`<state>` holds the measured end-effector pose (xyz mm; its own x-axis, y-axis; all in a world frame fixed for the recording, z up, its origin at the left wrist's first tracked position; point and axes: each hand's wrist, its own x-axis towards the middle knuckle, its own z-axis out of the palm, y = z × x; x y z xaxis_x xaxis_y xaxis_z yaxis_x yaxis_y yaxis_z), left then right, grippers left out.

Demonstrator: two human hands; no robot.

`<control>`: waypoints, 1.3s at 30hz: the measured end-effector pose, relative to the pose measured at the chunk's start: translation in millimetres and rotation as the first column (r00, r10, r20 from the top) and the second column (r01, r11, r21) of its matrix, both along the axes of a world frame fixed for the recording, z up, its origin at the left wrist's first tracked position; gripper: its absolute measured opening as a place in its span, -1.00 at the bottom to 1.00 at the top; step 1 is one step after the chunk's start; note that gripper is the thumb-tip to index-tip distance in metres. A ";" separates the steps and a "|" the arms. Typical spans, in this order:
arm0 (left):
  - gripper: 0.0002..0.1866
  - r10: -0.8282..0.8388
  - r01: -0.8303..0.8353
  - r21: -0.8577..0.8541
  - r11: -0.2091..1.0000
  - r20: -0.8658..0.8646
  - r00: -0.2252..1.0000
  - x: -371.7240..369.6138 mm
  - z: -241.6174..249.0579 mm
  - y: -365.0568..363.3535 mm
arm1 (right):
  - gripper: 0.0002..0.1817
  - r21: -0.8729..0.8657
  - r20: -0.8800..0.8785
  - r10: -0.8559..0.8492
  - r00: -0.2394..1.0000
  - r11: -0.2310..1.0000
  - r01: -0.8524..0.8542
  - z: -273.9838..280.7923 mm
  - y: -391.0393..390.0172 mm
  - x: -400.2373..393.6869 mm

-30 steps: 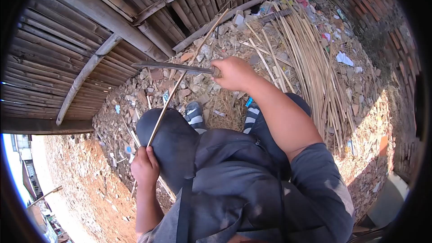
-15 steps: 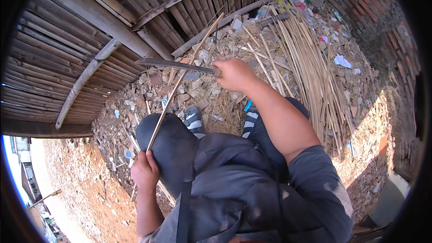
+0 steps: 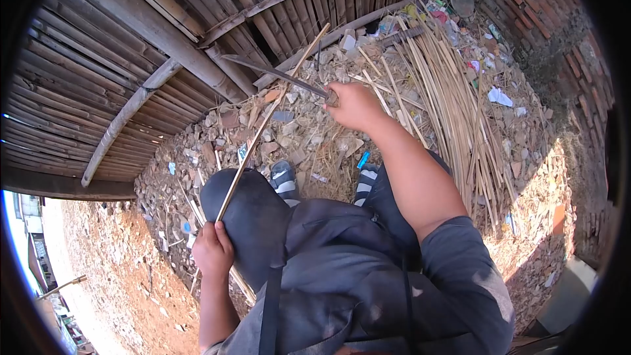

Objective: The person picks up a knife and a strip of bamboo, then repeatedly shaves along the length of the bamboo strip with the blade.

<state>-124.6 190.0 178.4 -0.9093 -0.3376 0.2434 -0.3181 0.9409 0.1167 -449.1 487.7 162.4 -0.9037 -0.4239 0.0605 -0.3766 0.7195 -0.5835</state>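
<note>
My left hand point(image 3: 213, 250) is closed around the lower end of a long thin bamboo strip point(image 3: 260, 131), beside my left knee. The strip slants up and away over the knee toward the fence. My right hand point(image 3: 355, 106) grips the handle of a long-bladed knife point(image 3: 279, 75), out in front of my knees. Its dark blade points left and overlaps the upper part of the strip in this view. Below the blade, my two feet in striped footwear point(image 3: 283, 179) rest on the rubble.
A pile of split bamboo strips point(image 3: 453, 105) lies on the right. Ahead and left stands a bamboo slat fence point(image 3: 151, 39); a brick wall point(image 3: 559, 20) rises at right. Stones, straw and litter cover the ground point(image 3: 289, 135). More thin strips point(image 3: 194, 207) lie by my left knee.
My right hand has moved slightly right and down, and the knife blade now tilts more steeply, its tip higher. My left hand keeps its hold on the strip with little movement.
</note>
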 end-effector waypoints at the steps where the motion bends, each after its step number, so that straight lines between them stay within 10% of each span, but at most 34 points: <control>1: -0.66 0.004 -0.004 0.005 1.000 0.012 1.000 -0.1 -1.6 -2.0 | -0.61 0.004 -0.008 0.022 1.000 1.000 -0.022 4.2 -4.7 9.1; 5: -0.66 0.008 -0.008 0.002 1.000 0.025 1.000 -1.8 7.1 3.8 | -0.71 0.100 -0.069 0.324 0.944 0.943 -0.316 6.5 -23.0 26.1; 14: -0.65 0.004 -0.004 0.026 1.000 0.028 1.000 -2.6 3.4 -0.6 | -0.53 0.026 0.058 -0.024 0.998 0.999 0.023 -10.9 -1.8 -9.3; 26: -0.64 0.037 -0.038 0.021 0.999 0.065 0.997 -2.2 6.2 1.2 | -0.68 0.081 -0.047 0.347 0.937 0.936 -0.343 3.2 -34.5 31.0; 32: -0.63 0.030 -0.031 0.028 0.999 0.063 0.998 -2.6 5.7 0.3 | -0.62 0.021 -0.015 -0.051 0.999 0.998 0.051 -14.3 -8.3 -2.8; 39: -0.65 -0.001 0.001 0.054 0.999 0.009 1.000 -2.2 1.1 -2.1 | -0.62 -0.051 -0.053 0.008 0.999 0.999 -0.010 -13.7 -15.9 9.6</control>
<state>-126.8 187.9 179.5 -0.9118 -0.3491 0.2160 -0.3184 0.9335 0.1648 -439.5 471.8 148.7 -0.8947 -0.4271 0.1304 -0.4144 0.6853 -0.5988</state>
